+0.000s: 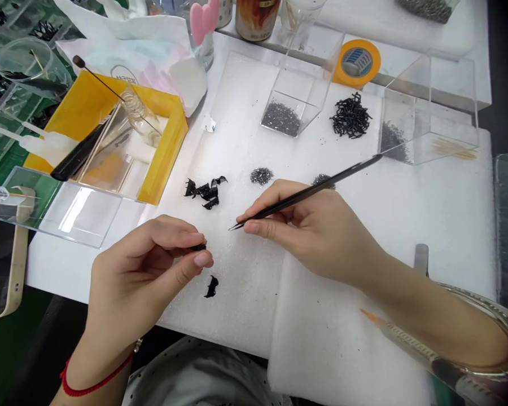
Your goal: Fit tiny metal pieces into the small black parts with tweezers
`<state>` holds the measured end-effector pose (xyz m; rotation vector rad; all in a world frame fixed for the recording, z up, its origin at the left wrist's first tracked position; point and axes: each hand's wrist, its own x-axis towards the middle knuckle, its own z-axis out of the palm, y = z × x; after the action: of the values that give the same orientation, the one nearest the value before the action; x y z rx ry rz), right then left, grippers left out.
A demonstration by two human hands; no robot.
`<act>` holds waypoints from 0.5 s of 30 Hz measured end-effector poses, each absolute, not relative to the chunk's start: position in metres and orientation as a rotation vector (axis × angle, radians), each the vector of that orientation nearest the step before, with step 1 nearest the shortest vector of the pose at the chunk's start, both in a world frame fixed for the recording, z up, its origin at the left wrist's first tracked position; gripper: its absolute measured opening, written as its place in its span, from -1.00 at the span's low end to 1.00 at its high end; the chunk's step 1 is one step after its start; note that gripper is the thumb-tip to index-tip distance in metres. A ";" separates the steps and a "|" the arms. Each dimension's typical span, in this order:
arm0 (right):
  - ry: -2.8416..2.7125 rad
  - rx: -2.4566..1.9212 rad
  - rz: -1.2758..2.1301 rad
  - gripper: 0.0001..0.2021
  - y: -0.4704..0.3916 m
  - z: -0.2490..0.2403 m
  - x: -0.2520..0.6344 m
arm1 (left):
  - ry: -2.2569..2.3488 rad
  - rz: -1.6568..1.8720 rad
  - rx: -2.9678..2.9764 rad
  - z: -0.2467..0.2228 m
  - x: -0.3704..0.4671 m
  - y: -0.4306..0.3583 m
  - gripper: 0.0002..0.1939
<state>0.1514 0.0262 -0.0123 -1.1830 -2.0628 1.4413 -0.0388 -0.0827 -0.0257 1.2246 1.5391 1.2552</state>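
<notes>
My left hand [152,262] pinches a small black plastic part [199,246] between thumb and fingertips; most of it is hidden. In my right hand [309,225] is a pair of black tweezers [309,195], held like a pen. Their fine tips point left, a short way from the pinched part and apart from it. Just below my left fingertips lies a single curved black part [211,286]. Several similar black parts [207,192] sit in a loose group above that hand. Beyond my right fingers is a small heap of tiny shiny bits [261,176], with another dark heap [324,181] partly behind the hand.
White foam sheets [237,316] cover the table. At the back stand clear boxes [298,101] of tiny parts, a pile of black pieces [350,116] and a tape roll [358,62]. To the left are a yellow tray [165,163], a clear lid [76,214] and a phone [14,276].
</notes>
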 end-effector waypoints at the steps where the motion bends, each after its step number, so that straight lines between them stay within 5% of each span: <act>1: -2.065 -1.187 1.439 -0.94 0.026 -0.012 0.151 | 1.543 1.256 1.220 -0.026 -0.039 -0.083 -0.76; 15: -2.059 -1.200 1.471 -0.91 0.028 -0.011 0.148 | 1.606 1.324 0.994 -0.020 -0.028 -0.081 -0.74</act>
<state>0.1484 0.0279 -0.0108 -1.2005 -2.0592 1.4713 -0.0276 -0.0806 -0.0199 0.9944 1.6061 1.3242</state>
